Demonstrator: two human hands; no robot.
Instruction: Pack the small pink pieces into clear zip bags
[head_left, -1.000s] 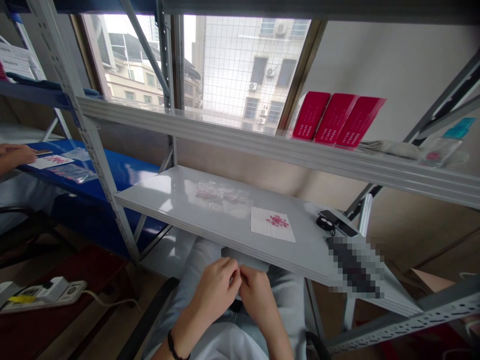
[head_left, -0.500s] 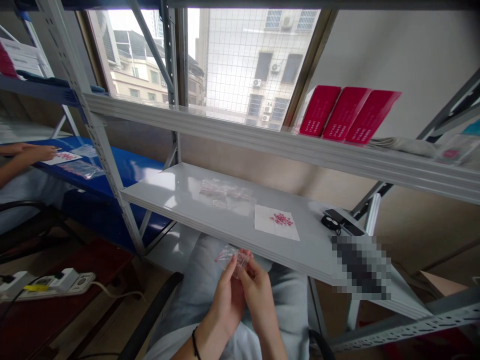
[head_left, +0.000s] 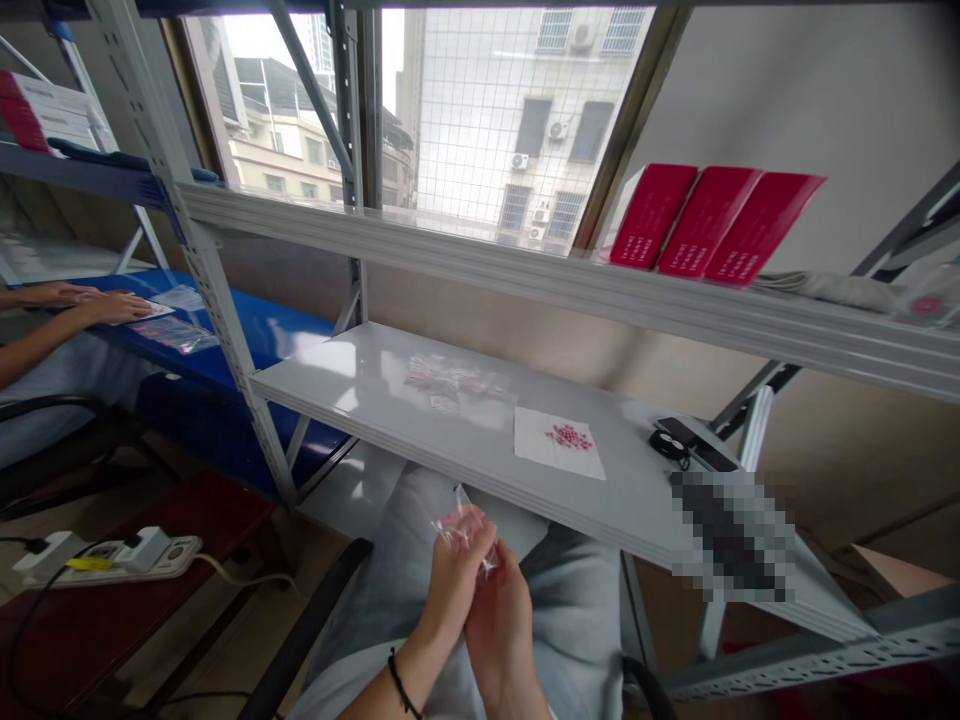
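In the head view a small clear plastic bag (head_left: 460, 497) with some pink in it is above my lap, in front of the shelf edge. My left hand (head_left: 454, 562) is closed over the bag, its fingers partly behind the shiny film. Against it from the right, my right hand (head_left: 504, 600) is closed too, with more of the film showing between the two. Its fingertips are largely hidden. On the grey shelf (head_left: 360, 385) ahead lie a white sheet (head_left: 534, 440) bearing a heap of small red pieces (head_left: 568, 437) and several clear bags (head_left: 450, 378).
Red boxes (head_left: 712, 225) stand on the upper shelf. A black coiled cable (head_left: 670, 443) and a dark phone-like slab (head_left: 709, 450) lie at the right. Co-worker's hands (head_left: 112, 305) rest at a blue table (head_left: 255, 325). A power strip (head_left: 161, 558) sits lower left.
My left hand has turned over and closed further around the bag, and my right hand has dropped slightly. The co-worker's hands have moved right over their white sheet. The view has shifted a little.
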